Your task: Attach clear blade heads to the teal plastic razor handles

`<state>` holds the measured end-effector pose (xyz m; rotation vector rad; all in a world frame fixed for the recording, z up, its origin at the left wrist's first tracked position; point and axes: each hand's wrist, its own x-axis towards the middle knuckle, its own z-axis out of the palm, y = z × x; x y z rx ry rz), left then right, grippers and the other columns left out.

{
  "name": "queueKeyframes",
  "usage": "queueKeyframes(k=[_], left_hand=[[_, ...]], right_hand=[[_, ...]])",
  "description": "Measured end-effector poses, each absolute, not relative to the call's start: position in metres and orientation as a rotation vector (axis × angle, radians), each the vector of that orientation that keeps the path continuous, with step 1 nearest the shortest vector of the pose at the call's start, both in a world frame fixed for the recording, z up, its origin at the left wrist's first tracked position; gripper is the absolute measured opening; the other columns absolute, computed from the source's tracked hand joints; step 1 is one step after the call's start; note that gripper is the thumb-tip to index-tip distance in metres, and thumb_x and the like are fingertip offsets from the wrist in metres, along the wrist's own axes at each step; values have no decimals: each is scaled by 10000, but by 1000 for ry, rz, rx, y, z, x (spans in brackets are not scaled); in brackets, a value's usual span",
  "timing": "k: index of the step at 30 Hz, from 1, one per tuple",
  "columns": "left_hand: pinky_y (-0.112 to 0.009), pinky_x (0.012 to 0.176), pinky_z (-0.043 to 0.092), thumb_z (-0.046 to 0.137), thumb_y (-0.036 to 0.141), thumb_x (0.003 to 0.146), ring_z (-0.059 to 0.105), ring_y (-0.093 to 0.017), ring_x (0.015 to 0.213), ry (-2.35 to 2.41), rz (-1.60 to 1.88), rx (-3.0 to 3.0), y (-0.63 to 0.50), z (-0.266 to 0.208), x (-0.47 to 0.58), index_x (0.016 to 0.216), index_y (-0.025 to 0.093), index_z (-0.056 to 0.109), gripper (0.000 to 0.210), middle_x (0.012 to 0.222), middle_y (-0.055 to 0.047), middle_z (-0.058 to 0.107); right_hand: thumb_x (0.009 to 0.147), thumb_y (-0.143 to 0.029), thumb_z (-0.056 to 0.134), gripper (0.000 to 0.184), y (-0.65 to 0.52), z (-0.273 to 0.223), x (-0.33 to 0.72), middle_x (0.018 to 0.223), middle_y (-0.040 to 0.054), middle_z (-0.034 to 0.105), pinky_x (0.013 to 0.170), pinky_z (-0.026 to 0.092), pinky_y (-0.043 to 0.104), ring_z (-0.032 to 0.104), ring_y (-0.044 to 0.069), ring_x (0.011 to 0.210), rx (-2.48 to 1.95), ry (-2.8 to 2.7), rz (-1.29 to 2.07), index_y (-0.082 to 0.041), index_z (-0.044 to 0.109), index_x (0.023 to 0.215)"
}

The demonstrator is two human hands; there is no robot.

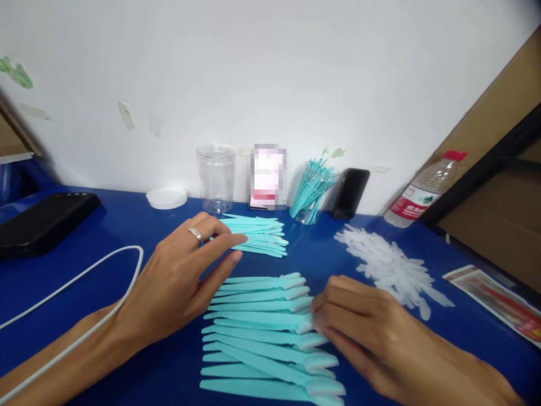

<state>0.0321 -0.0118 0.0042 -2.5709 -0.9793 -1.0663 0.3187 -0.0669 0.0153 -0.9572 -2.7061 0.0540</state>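
A row of teal eyebrow razors (262, 338) lies on the blue table, handles to the left and blade heads to the right, some overlapping. My right hand (363, 332) is closed at the blade ends of the middle razors. Its fingertips are pressed together, and what they pinch is hidden. Beyond the row, a smaller pile of teal razors (264, 237) lies flat. My left hand (190, 265), with a ring on one finger, is over that pile's left end, thumb and index finger stretched out and apart. Translucent plastic blade covers (384, 265) form a heap right of the razors.
Along the wall stand a clear jar (216, 180), a lit phone (266, 175), a cup of thin teal sticks (313, 192), a dark phone (351, 193) and a water bottle (422, 194). A white lid (167, 198), power bank (46, 223), white cable (97, 259) and printed packet (499, 301) lie around.
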Motion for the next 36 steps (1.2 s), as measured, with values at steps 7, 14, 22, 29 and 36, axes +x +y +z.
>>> queueKeyframes(k=[7, 14, 22, 29, 36], left_hand=[[-343, 778, 457, 493, 168, 1007, 554, -195, 907, -1011, -1030, -2602, -10, 0, 31, 1178, 172, 628, 218, 999, -46, 581], [-369, 787, 453, 472, 205, 1013, 557, -216, 901, -1078, -977, -2645, -6, -5, 29, 1155, 171, 646, 227, 990, -59, 572], [-438, 872, 465, 438, 180, 999, 562, -249, 928, -1166, -749, -2749, 8, -19, 26, 1020, 218, 672, 237, 991, -51, 647], [-441, 945, 478, 457, 211, 999, 578, -218, 917, -1178, -750, -2740, 17, -26, 21, 1061, 241, 691, 243, 1008, -47, 642], [-424, 908, 501, 491, 271, 983, 614, -236, 923, -1226, -725, -2744, 21, -28, 21, 1049, 240, 727, 246, 1003, -56, 656]], right_hand=[[957, -30, 457, 232, -66, 11, 318, 890, 68, 642, 740, 461, 323, 554, 198, 805, -964, -2702, 209, -166, 645, 956], [948, -16, 485, 198, -66, 11, 315, 872, 57, 633, 733, 448, 328, 533, 188, 790, -946, -2695, 250, -140, 638, 925], [950, -31, 510, 199, -66, 9, 312, 872, 35, 634, 715, 438, 317, 541, 187, 795, -1005, -2708, 162, -170, 645, 908], [975, -129, 509, 161, -58, 14, 323, 874, 49, 618, 704, 425, 329, 548, 193, 784, -1077, -2588, 103, -179, 658, 937], [938, -185, 604, 131, -61, 12, 320, 823, 30, 581, 668, 385, 318, 517, 179, 743, -1095, -2656, 116, -171, 591, 808]])
